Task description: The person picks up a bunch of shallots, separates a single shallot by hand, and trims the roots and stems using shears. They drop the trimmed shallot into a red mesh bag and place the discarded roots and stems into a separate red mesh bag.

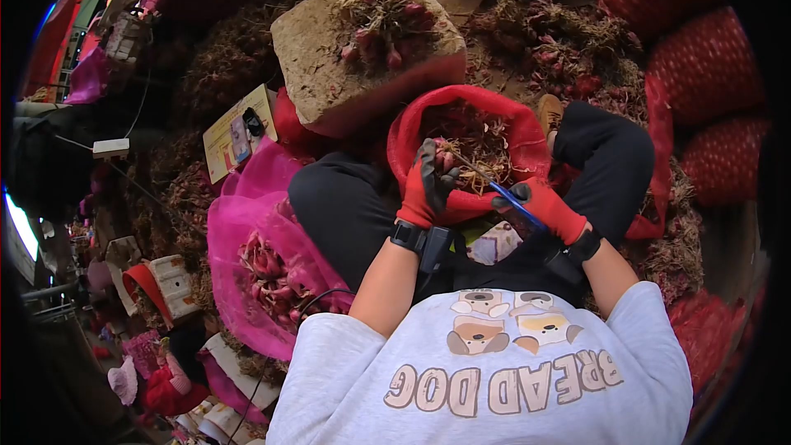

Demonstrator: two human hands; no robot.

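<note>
My left hand (424, 188), in a red and black glove, is closed around a few pink-red shallots (446, 156) at the left rim of a red mesh bag (404, 128). Dry stems and roots (484, 144) fill the bag's open mouth. My right hand (545, 208), gloved the same way, grips a blue-handled tool with a slim metal blade (500, 191). Its blade points up and left, with the tip right by the shallots. Both hands are between my crossed legs, over the bag's near side.
A pale foam block (313, 41) ahead bears a bunch of shallots (387, 25). To my left stands a pink mesh bag (239, 222) of peeled-looking shallots (276, 276), near a cardboard piece (222, 152) with phones. Full red sacks (700, 66) are stacked at right; shallot heaps (560, 41) surround me.
</note>
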